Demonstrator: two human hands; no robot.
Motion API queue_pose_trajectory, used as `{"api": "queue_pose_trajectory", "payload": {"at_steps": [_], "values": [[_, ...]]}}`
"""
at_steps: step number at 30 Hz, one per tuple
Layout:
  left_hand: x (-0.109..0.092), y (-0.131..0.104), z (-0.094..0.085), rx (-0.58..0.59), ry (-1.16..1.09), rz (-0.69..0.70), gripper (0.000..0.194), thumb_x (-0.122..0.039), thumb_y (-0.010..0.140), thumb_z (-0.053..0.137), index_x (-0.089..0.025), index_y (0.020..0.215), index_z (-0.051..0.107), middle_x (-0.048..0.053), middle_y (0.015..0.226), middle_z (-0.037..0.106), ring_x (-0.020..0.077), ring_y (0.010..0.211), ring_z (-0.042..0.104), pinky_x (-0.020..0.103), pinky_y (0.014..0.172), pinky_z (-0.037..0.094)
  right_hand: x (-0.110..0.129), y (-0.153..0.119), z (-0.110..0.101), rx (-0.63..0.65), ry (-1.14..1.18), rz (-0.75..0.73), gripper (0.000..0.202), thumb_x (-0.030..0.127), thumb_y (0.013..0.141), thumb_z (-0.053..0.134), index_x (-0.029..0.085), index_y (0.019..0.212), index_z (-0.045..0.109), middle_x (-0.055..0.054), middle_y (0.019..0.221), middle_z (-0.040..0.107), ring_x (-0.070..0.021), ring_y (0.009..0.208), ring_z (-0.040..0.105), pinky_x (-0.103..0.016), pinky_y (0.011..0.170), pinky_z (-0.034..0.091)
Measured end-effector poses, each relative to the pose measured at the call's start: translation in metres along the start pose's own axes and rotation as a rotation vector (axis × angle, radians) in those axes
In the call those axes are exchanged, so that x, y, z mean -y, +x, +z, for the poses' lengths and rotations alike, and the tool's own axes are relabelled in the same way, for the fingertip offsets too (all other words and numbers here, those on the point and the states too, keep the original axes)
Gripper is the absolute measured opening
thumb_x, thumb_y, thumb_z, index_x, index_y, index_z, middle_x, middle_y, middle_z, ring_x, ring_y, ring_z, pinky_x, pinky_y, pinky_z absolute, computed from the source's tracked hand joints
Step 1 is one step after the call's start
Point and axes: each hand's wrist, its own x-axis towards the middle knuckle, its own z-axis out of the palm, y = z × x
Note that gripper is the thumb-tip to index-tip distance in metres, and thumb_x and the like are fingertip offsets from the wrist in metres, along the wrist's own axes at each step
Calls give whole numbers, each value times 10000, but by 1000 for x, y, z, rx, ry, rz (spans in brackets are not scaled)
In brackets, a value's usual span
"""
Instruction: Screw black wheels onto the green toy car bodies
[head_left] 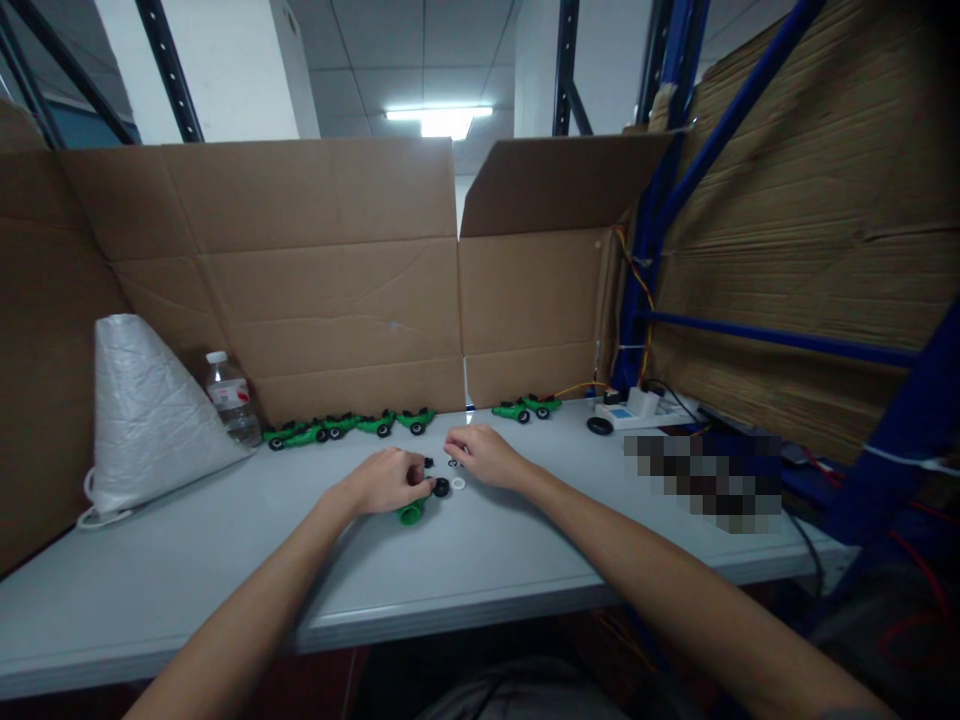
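My left hand [387, 481] is closed on a green toy car [411, 512], part of which shows beneath the fingers near the middle of the table. A black wheel [441, 487] sits right beside its fingertips. My right hand [486, 456] has its fingers pinched together low over the tabletop, just to the right; whatever they grip is hidden or too small to name. Under those fingertips lies a small black piece [452, 463]. A white ring [458, 484] rests on the table between the hands, close to the black wheel.
Several green toy cars [384, 425] stand along the cardboard wall [337, 300], with more green cars [527, 408] right of the gap. At left are a silvery bag [150, 420] and a water bottle [231, 400]. A power strip [645, 410] and black ring [599, 426] lie at right.
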Motion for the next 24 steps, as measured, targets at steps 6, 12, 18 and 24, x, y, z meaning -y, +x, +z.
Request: {"api": "queue_pose_trajectory", "payload": {"at_steps": [6, 12, 18, 24], "values": [[-1, 1, -2, 57, -142, -13, 332, -482, 801, 685, -204, 621, 654, 2, 546, 613, 145, 508, 466, 283, 532, 287, 0, -1, 0, 9, -25, -9, 219, 256, 1014, 596, 187, 839, 706, -45, 845, 722, -180, 816, 600, -280, 780, 373], [-2, 2, -2, 80, -186, -11, 339, -478, 804, 706, -192, 627, 665, -19, 528, 590, 130, 494, 449, 273, 520, 284, 1, -1, 0, 5, -18, -9, 230, 258, 1021, 587, 192, 835, 706, -40, 830, 720, -179, 805, 597, -278, 758, 360], [2, 1, -7, 63, -178, -8, 429, -560, 859, 662, -190, 642, 666, -12, 544, 577, 135, 518, 446, 277, 530, 287, 1, -1, 0, 11, -13, -13, 228, 264, 1028, 580, 190, 849, 700, -43, 842, 721, -181, 829, 603, -279, 785, 369], [12, 8, -7, -112, -169, -45, 481, -597, 959, 536, -188, 721, 617, -12, 619, 565, 144, 584, 466, 273, 560, 304, 8, -1, -2, -11, 18, -29, 247, 315, 1052, 552, 196, 876, 679, -21, 801, 679, -167, 794, 587, -271, 756, 363]]}}
